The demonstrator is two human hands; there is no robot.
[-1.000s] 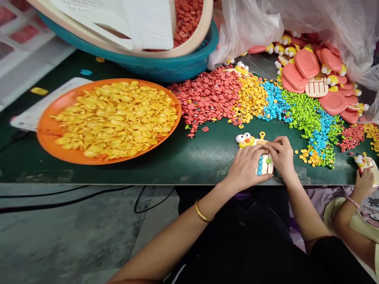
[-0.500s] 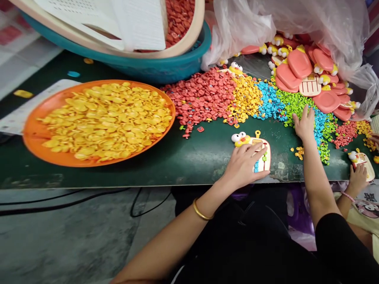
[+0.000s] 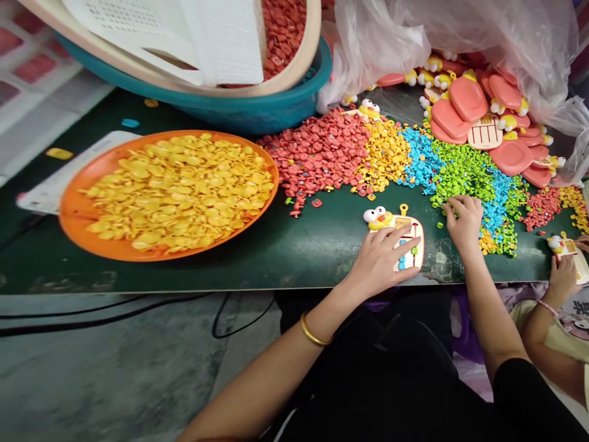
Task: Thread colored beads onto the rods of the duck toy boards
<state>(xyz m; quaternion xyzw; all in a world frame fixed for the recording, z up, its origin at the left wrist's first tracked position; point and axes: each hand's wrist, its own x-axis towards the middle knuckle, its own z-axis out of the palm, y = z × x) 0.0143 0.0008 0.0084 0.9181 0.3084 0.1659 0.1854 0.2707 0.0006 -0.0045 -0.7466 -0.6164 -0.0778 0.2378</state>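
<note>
The duck toy (image 3: 396,236) looks like smooth, glossy plastic, as do the small green pieces (image 3: 464,172) and the yellow discs (image 3: 179,190) in the glossy orange plastic tray (image 3: 76,212). The surface (image 3: 294,245) is matt dark green, scuffed near its edge. The bag (image 3: 460,31) is thin, crinkled clear film. The bangle (image 3: 313,333) shines like metal.

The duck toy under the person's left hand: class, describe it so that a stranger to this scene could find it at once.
Start at the big orange tray of yellow pieces on the green table, then move right along the near edge. The duck toy lies there under the left hand. Unlike the pink-backed ones heaped by the plastic bag, it lies face up and apart.
</note>
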